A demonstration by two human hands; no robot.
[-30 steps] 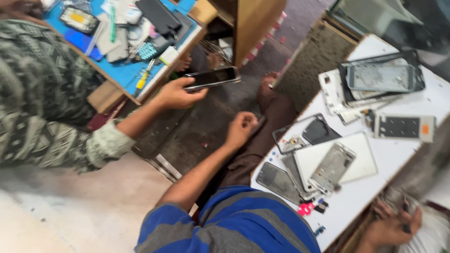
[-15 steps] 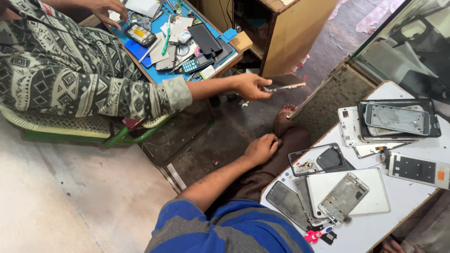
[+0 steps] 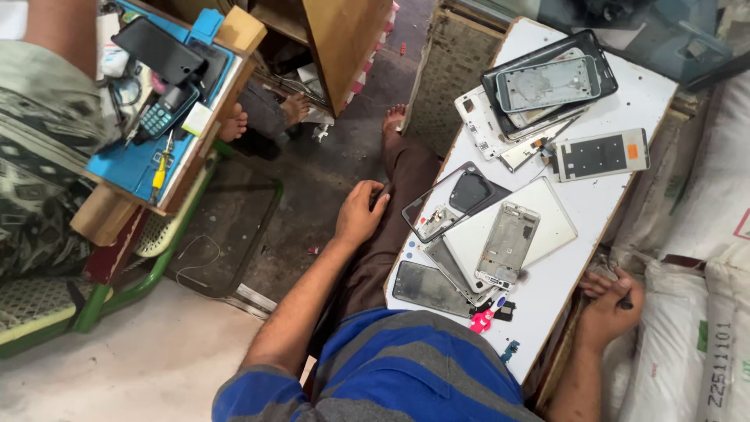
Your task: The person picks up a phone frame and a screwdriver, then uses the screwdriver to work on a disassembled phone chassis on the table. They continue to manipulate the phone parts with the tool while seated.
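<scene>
resting on the brown trouser leg [image 3: 398,195], the left hand [image 3: 358,215] was loose and held nothing, sitting just beside the white table [image 3: 648,98] edge. the co-worker's hand that had been holding a dark phone out over the floor a second earlier was gone from view, so that exchange looked over. right hand [image 3: 608,301] was off the table's far edge, curled round something small and dark, couldn't tell what. bare silver phone frame [image 3: 508,244] lay untouched on a white panel [image 3: 547,223].
</scene>
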